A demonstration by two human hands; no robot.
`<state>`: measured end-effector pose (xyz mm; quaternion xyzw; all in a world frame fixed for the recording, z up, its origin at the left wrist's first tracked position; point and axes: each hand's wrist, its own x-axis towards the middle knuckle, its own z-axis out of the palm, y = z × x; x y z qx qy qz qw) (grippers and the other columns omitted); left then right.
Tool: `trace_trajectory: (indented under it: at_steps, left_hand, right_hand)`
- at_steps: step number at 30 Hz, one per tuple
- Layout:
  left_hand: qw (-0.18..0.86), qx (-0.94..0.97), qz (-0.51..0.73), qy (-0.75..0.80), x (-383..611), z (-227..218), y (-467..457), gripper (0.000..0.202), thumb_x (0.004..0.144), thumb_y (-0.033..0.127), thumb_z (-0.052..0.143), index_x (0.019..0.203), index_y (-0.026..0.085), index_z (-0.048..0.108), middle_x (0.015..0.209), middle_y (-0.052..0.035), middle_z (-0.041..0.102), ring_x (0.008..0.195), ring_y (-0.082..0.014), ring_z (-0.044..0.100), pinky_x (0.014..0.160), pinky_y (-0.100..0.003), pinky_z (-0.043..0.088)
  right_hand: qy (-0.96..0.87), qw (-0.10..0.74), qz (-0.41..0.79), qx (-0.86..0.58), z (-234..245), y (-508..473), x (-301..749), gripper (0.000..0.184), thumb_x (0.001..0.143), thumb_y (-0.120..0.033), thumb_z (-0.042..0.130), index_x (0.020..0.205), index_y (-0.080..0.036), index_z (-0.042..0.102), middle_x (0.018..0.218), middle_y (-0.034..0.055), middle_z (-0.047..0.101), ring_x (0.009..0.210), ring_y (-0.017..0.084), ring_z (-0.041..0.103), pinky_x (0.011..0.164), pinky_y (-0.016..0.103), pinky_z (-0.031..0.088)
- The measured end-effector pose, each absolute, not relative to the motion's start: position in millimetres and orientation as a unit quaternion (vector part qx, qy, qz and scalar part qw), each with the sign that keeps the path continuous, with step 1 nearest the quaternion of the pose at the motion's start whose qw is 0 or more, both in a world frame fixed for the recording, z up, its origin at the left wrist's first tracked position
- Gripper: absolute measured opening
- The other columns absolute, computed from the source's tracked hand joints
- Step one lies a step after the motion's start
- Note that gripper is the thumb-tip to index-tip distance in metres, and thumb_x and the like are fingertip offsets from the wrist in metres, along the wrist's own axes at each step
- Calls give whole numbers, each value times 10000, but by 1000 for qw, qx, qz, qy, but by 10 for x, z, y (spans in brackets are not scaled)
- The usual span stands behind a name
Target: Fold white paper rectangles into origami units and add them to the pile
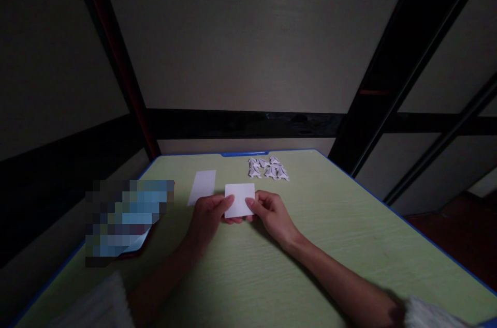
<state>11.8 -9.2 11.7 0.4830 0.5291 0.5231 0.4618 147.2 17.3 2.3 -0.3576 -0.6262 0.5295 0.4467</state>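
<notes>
Between my two hands is a small white piece of paper (239,199), nearly square, lifted just above the table and facing me. My left hand (209,211) pinches its left edge, thumb on the front and fingers behind. On the right edge, my right hand (273,214) grips it the same way. Some fingertips show below the paper's lower edge; the rest are hidden behind it. A flat rectangular sheet of white paper (202,187) lies on the table just beyond my left hand. Several small folded paper figures (271,170) sit grouped past my right hand.
The light green table (349,245) has a blue rim. At its left side lies a flat device with a dark red edge (142,250), its surface blurred out by pixels. A pale panelled wall (248,38) with dark strips rises behind the far edge.
</notes>
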Motion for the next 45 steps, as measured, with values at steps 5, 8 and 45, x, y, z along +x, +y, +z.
trace_trajectory:
  at_steps: [5,8,45]
  left_hand:
    - [458,480,530,528,107,102,-74,287,634,371,549,594,95,613,474,-30,619,448,-158,585,470,-250,452]
    - [460,481,526,529,107,112,-73,293,636,377,545,595,95,612,478,-33,624,467,-163,595,472,-244,452]
    - [453,525,480,536,109,115,-82,259,637,340,533,584,101,616,491,-47,637,436,-146,589,440,-219,434]
  right_hand:
    - [-655,408,480,-418,38,132,1480,415,748,-428,414,431,-160,407,335,-55,343,322,50,286,366,195,204]
    - [-661,417,466,-416,49,121,1482,417,759,-416,405,433,-156,417,345,-52,344,335,51,284,370,195,207]
    - [-601,495,531,-335,52,215,1499,294,640,-402,561,540,-154,438,480,-52,397,453,62,334,441,194,251]
